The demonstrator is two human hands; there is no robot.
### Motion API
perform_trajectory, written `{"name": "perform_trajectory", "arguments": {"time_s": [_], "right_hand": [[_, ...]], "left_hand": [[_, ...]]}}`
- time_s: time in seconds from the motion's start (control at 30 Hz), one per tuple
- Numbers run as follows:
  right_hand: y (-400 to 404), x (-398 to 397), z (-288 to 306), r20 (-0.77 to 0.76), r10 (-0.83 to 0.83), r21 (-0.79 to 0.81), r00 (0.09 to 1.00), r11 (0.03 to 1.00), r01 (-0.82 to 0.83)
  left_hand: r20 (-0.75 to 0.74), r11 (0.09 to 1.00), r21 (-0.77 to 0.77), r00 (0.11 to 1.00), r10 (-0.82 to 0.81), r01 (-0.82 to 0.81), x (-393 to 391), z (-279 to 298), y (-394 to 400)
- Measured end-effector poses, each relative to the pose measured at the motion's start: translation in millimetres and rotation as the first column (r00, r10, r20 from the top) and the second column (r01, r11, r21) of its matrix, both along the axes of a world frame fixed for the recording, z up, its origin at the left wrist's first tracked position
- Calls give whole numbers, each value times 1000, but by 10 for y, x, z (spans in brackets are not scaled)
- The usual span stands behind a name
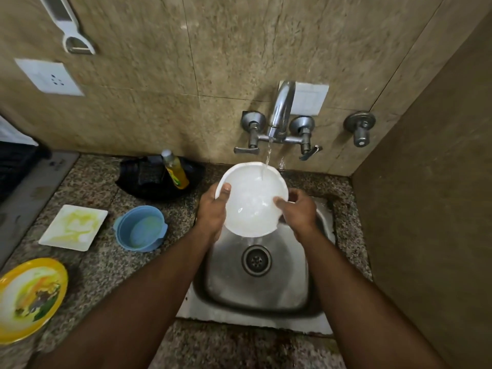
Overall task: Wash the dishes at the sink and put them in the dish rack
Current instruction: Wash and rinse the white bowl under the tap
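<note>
Hands [213,209] [298,211] at bowl [253,201] rim

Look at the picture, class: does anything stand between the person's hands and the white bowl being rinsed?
Nothing visible does. The left hand and the right hand already hold the white bowl by its opposite rims, over the sink, under the running tap. Only water runs over it.

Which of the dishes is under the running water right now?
The white plate, gripped by both hands above the sink. The square plate, blue bowl and yellow plate wait on the counter.
</note>
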State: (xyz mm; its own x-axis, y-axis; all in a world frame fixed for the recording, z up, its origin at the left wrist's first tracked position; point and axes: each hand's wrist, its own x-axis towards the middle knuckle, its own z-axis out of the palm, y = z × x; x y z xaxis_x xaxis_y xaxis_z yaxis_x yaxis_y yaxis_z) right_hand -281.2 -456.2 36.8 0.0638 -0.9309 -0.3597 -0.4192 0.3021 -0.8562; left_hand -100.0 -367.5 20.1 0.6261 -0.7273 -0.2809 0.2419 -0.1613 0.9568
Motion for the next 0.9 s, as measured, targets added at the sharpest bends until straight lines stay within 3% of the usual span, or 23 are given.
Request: {"name": "perform_trajectory", "arguments": {"time_s": [0.13, 0.3, 0.4, 0.7, 0.8, 0.9], "right_hand": [[-122, 28, 98, 42, 51, -3, 998, 999, -51], [-84, -53, 192, -24, 63, -225, 998, 972, -67], [-45, -86, 243, -57, 71, -330, 996, 940, -86], [19, -272, 326, -59, 48, -503, 997, 861, -71], [175, -318, 326, -210, 81, -656, 974, 727, -202], [302, -351, 203, -305, 132, -726, 943, 608, -320]], "left_hand": [[-197, 999, 6, 979, -43, 45, -1, -15, -34], [-129, 974, 222, 991, -26, 54, -35, -111, -99], [-208, 950, 291, 977, -53, 113, -137, -82, -135], [-241, 939, 267, 958, -155, 219, -247, 37, -277], [-457, 929, 236, 876, -155, 287, -272, 104, -308], [-689, 955, 91, 710, -143, 281, -199, 145, -333]]}}
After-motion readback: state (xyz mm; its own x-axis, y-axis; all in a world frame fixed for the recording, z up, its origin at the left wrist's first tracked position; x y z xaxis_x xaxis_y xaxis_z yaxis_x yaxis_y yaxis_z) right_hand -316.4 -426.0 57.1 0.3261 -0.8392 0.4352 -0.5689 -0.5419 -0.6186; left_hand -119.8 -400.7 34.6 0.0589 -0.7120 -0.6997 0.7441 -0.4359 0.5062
